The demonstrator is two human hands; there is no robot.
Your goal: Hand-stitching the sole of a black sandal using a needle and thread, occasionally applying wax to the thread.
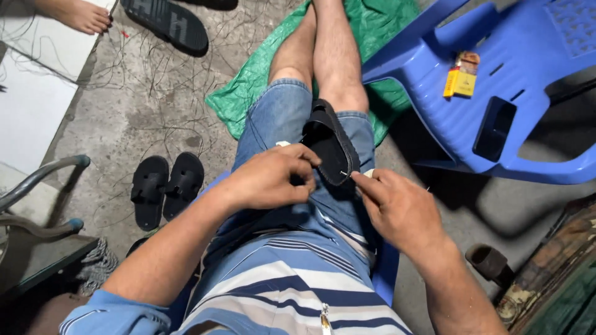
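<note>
Fingers of the left hand (270,178) pinch the near end of a black sandal (330,144) lying on the lap, pointing far away, while the right hand (397,208) pinches a needle (345,174) at its right edge.

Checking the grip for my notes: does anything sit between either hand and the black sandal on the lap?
Nothing visible does. The left hand grips the black sandal at its near edge, and the right hand pinches at its rim, where a thin needle-like glint shows.
</note>
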